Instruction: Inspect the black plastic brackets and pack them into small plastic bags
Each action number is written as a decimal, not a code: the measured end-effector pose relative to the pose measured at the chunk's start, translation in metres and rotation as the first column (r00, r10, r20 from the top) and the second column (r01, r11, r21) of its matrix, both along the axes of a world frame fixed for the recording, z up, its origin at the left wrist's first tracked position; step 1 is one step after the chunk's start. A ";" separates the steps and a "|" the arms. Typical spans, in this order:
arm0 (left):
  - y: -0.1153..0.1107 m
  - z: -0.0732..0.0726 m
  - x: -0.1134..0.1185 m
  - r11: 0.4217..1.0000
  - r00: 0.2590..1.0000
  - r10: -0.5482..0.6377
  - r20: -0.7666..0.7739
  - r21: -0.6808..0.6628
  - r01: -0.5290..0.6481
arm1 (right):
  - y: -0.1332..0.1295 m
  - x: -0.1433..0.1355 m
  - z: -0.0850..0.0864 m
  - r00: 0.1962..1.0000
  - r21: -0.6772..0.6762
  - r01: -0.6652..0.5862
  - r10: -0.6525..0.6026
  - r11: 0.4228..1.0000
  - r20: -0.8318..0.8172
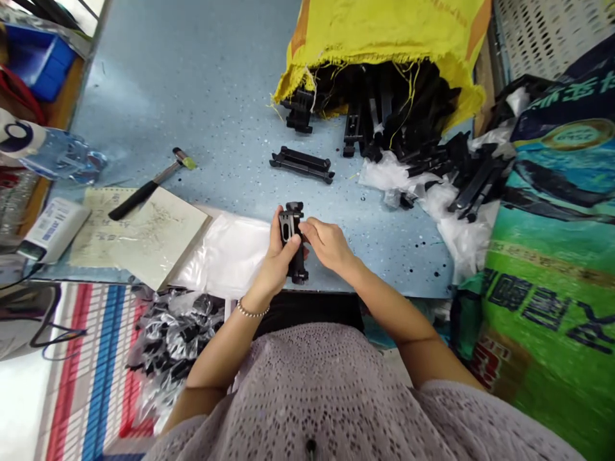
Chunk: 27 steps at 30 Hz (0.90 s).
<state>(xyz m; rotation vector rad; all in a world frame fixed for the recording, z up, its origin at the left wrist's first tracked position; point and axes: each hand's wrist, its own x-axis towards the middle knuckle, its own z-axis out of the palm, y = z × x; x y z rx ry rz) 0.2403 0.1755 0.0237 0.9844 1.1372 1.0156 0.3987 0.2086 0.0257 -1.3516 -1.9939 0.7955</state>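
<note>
My left hand [279, 261] is wrapped round a black folding bracket [298, 267], which stands roughly upright near the table's front edge. A slotted plate shows on its upper face, and its lower end sticks out beneath my thumb. My right hand [329, 243] pinches the bracket's right side with thumb and forefinger; the exact spot under those fingertips is hidden. Beyond both hands, a similar black bracket [302, 164] lies folded on the blue table [192, 83]. Just left of my left hand is a stack of clear plastic bags [235, 250].
A yellow woven sack [384, 32] spills black brackets at the back. A hammer [144, 192] lies on a notepad [96, 234] and a card [158, 237]. At left are a water bottle [62, 153] and a white box [55, 227]. A large green sack [552, 269] stands right; a striped basket [100, 358] holds bagged parts.
</note>
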 end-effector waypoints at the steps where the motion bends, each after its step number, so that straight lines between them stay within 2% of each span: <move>1: 0.003 -0.001 -0.001 0.999 0.999 0.024 0.024 -0.022 -0.024 | -0.008 -0.001 -0.001 0.998 0.008 -0.054 0.054 0.998 -0.011; 3: 0.009 -0.006 -0.004 0.996 0.996 0.051 0.067 -0.082 -0.045 | -0.027 -0.002 -0.002 0.989 0.096 -0.150 0.150 0.984 0.012; 5: 0.010 -0.016 -0.004 0.993 0.997 0.076 0.019 -0.088 -0.074 | -0.041 -0.002 -0.003 0.979 0.160 -0.201 0.193 0.966 0.067; 7: 0.007 -0.029 0.000 0.992 0.993 0.098 -0.072 -0.077 -0.103 | -0.036 0.000 -0.002 0.976 0.146 -0.205 0.191 0.968 0.106; 9: 0.002 -0.042 0.009 0.994 0.984 0.092 -0.151 -0.043 -0.100 | -0.008 0.003 0.000 0.983 0.139 -0.137 0.116 0.981 0.144; 12: -0.008 -0.054 0.024 0.993 0.955 0.047 -0.292 0.114 -0.014 | 0.069 0.007 -0.002 0.968 0.226 0.078 -0.128 0.971 0.215; 14: -0.011 -0.057 0.031 0.974 0.908 0.059 -0.416 0.225 0.040 | 0.120 0.008 -0.009 0.936 0.233 0.087 -0.159 0.969 0.315; 15: -0.011 -0.058 0.032 0.965 0.882 0.074 -0.464 0.258 0.054 | 0.139 0.008 -0.013 0.918 0.192 0.088 -0.154 0.978 0.365; 17: -0.005 -0.057 0.030 0.961 0.866 0.082 -0.493 0.269 0.062 | 0.155 0.005 -0.018 0.902 0.086 0.110 -0.136 0.990 0.409; 19: 0.005 -0.052 0.023 0.968 0.911 0.075 -0.406 0.250 0.032 | 0.141 0.002 -0.016 0.929 0.032 0.124 -0.127 0.992 0.346; 21: 0.017 -0.041 0.013 0.970 0.964 0.119 -0.236 0.234 -0.063 | 0.103 0.001 -0.007 0.975 0.059 0.074 -0.085 0.995 0.206; 23: 0.027 -0.028 0.004 0.961 0.970 0.215 -0.117 0.201 -0.189 | 0.059 0.001 0.005 0.996 0.075 -0.039 0.032 0.996 0.081; 25: 0.032 -0.016 -0.001 0.955 0.957 0.265 -0.116 0.168 -0.244 | 0.028 0.002 0.017 0.995 0.071 -0.092 0.094 0.993 -0.032; 27: 0.031 -0.010 -0.001 0.968 0.965 0.221 -0.141 0.154 -0.199 | 0.020 0.002 0.023 0.998 0.052 -0.023 0.026 0.998 -0.061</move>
